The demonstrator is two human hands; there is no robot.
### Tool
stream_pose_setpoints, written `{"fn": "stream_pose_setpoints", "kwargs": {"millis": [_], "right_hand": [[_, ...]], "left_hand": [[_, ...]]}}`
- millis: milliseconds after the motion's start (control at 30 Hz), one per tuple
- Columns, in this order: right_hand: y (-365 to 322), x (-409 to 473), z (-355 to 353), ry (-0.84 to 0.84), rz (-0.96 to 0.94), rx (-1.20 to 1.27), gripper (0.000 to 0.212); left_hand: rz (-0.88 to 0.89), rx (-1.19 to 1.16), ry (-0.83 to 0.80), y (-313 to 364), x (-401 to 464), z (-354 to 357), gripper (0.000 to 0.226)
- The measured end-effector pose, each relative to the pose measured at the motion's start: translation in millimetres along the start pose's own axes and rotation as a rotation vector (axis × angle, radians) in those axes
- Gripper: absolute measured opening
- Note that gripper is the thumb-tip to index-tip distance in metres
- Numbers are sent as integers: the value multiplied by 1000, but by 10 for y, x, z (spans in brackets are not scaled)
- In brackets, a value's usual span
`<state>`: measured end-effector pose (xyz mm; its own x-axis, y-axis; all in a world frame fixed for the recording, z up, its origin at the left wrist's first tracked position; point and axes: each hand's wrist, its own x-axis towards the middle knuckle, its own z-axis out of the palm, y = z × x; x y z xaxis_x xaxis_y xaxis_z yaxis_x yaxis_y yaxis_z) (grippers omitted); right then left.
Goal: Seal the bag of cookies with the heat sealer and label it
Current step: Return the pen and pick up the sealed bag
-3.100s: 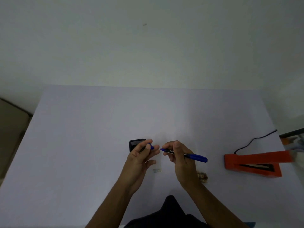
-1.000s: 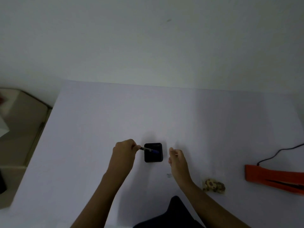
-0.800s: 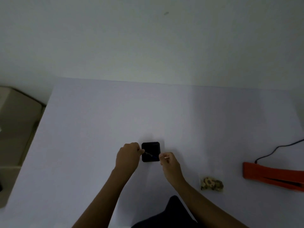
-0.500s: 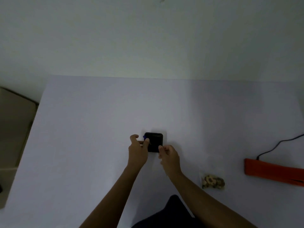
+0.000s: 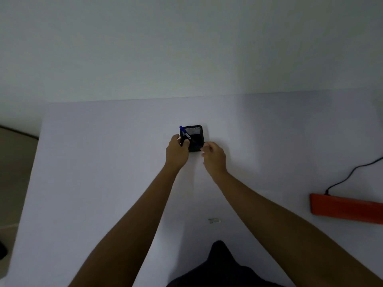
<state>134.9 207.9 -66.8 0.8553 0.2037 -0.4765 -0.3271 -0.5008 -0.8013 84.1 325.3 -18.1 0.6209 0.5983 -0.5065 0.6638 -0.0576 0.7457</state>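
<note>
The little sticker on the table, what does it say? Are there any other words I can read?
Small label on the table: it has faint marks, too small and blurred to read.
Blue pen in the black holder: white patch, no letters readable.
Orange heat sealer: no words visible.

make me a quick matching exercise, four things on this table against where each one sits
Things:
1. pen
2. heat sealer
3. small label
4. left hand

Places:
A. far right of the table, cable attached
B. leaning in the black mesh holder
C. flat between the forearms, near the person
D. against the holder's left side

Pairs: 1-B, 2-A, 3-C, 4-D
</note>
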Motion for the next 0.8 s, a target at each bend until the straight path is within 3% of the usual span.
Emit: {"fn": "stream_pose_setpoints", "kwargs": {"millis": [100, 200, 267, 500, 700, 800], "right_hand": [[98, -158, -94, -27, 30, 66, 26], [405, -441, -240, -18, 47, 70, 23], [667, -676, -362, 3, 83, 66, 21], [1468, -1396, -777, 40, 147, -23, 23], [1792, -1607, -965, -27, 101, -65, 26], [1831, -1642, -995, -34, 92, -64, 27]], "left_hand": [[2, -16, 112, -66, -95, -40, 49], [66, 32, 205, -245, -374, 30, 22], [100, 80, 124, -444, -638, 194, 11], [105, 314, -254, -1182, -1417, 891, 25], [188, 459, -297, -1450, -1577, 1115, 42], [241, 500, -295, -1510, -1565, 1135, 37]]}}
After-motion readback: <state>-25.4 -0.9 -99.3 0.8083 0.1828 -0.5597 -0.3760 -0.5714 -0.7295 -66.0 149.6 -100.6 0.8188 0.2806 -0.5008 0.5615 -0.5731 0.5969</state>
